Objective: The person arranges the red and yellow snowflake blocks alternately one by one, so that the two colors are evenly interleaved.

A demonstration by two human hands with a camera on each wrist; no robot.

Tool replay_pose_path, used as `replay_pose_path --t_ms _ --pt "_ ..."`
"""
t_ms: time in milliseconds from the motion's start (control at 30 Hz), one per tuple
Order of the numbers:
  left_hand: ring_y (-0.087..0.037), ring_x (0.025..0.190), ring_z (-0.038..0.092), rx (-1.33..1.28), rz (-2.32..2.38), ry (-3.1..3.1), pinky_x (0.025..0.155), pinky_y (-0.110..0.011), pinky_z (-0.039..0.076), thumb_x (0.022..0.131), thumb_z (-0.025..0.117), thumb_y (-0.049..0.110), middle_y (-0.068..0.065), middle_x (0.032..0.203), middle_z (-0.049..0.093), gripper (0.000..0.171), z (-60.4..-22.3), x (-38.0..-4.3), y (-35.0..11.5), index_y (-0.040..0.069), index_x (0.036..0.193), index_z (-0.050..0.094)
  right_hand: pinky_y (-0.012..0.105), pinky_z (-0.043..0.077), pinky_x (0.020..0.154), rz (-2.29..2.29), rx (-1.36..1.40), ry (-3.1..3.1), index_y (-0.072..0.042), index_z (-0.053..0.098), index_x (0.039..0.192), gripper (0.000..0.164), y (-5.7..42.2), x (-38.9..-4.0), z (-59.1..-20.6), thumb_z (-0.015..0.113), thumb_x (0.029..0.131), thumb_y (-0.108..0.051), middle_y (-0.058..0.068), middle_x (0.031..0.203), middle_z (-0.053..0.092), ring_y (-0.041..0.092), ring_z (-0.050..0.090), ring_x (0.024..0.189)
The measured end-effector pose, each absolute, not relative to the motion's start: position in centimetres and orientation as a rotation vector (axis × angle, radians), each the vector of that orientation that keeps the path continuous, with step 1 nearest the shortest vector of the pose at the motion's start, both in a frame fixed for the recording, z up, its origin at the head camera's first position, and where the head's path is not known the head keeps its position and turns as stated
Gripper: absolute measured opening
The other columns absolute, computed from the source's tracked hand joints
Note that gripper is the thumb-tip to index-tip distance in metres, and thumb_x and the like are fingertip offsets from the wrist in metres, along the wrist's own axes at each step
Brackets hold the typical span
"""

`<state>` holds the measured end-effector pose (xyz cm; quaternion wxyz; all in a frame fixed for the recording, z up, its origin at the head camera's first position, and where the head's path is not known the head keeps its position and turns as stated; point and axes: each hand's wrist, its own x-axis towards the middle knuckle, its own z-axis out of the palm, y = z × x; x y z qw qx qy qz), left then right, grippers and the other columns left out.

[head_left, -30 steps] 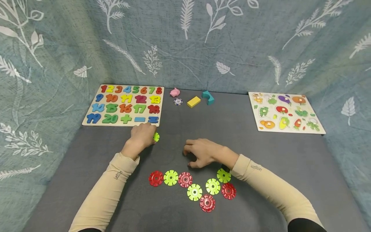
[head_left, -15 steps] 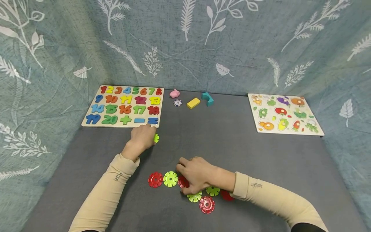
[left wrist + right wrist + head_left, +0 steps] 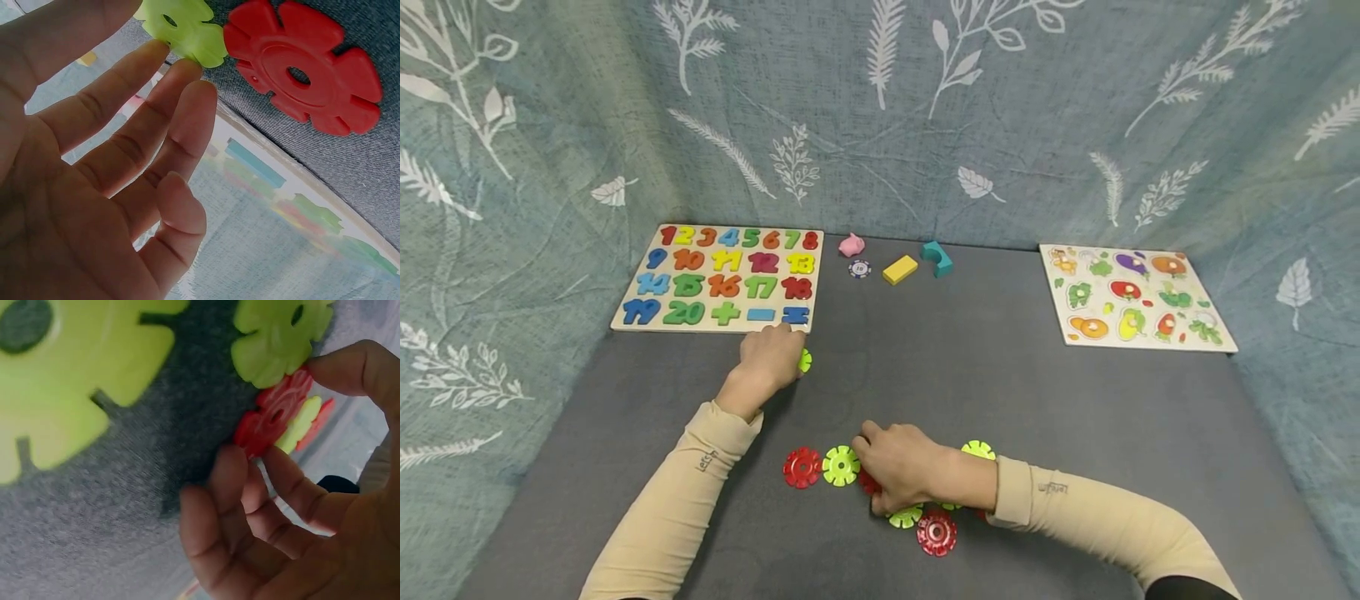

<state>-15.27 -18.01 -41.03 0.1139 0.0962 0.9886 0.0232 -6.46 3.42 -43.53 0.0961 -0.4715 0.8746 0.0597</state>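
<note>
My left hand is just in front of the number board, at a yellow-green notched interlocking disc; its thumb and index finger meet the disc's rim. Beside that disc lies a red one, hidden under the hand in the head view. My right hand reaches down into a zigzag row of such discs. In the right wrist view its thumb and fingertips pinch opposite edges of a red disc. A yellow-green disc and a red disc lie to its left.
A wooden number puzzle board stands back left, a vegetable puzzle board back right. Between them are a pink pig, a poker chip, a yellow block and a teal arch block. A patterned curtain hangs behind.
My right hand has come down toward me and slightly left, from above the row onto a red disc in it, taking hold of its edges. The left hand stays in place.
</note>
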Motion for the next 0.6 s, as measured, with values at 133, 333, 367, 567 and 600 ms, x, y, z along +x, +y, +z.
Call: replay_pose_path --t_ms 133,333,367,567,600 --pt "-0.027 0.076 0.056 0.28 0.054 2.894 0.066 -0.045 0.05 0.078 0.078 0.015 -0.018 0.095 0.064 0.036 -40.96 -15.21 -17.96 -0.002 0.109 0.067 0.025 0.049 0.055 0.163 -1.339 2.602 -0.014 0.059 0.099 0.049 3.14 -6.24 -43.48 0.078 0.066 -0.045 -0.002 0.089 0.054 0.009 0.051 0.059" --pt "-0.027 0.074 0.055 0.288 0.048 2.891 0.064 -0.044 0.049 0.078 0.078 0.015 -0.018 0.093 0.064 0.035 -41.03 -15.28 -17.94 -0.002 0.107 0.067 0.025 0.047 0.054 0.116 -1.295 2.62 -0.014 0.058 0.097 0.049 3.05 -6.17 -43.69 0.08 0.064 -0.043 -0.003 0.084 0.051 0.009 0.049 0.059" --pt "-0.027 0.074 0.055 0.289 0.048 2.891 0.064 -0.044 0.049 0.078 0.078 0.015 -0.018 0.092 0.064 0.035 -41.05 -15.3 -17.92 -0.002 0.107 0.066 0.025 0.047 0.054 0.104 -1.291 2.623 -0.014 0.058 0.097 0.049 3.07 -6.18 -43.73 0.08 0.064 -0.043 -0.003 0.084 0.051 0.009 0.049 0.059" --pt "-0.027 0.075 0.056 0.289 0.034 2.891 0.064 -0.044 0.05 0.079 0.078 0.015 -0.018 0.093 0.064 0.035 -41.17 -15.37 -17.88 -0.002 0.107 0.066 0.024 0.047 0.054 0.036 -1.261 2.631 -0.013 0.057 0.096 0.05 3.35 -6.18 -43.52 0.08 0.062 -0.043 -0.004 0.084 0.05 0.008 0.049 0.061" --pt "-0.027 0.075 0.057 0.292 0.031 2.892 0.064 -0.044 0.05 0.079 0.078 0.015 -0.018 0.094 0.064 0.035 -41.21 -15.37 -17.88 -0.002 0.107 0.067 0.024 0.047 0.054 0.026 -1.253 2.631 -0.013 0.058 0.097 0.051 3.4 -6.21 -43.45 0.08 0.063 -0.043 -0.003 0.084 0.051 0.008 0.049 0.061"
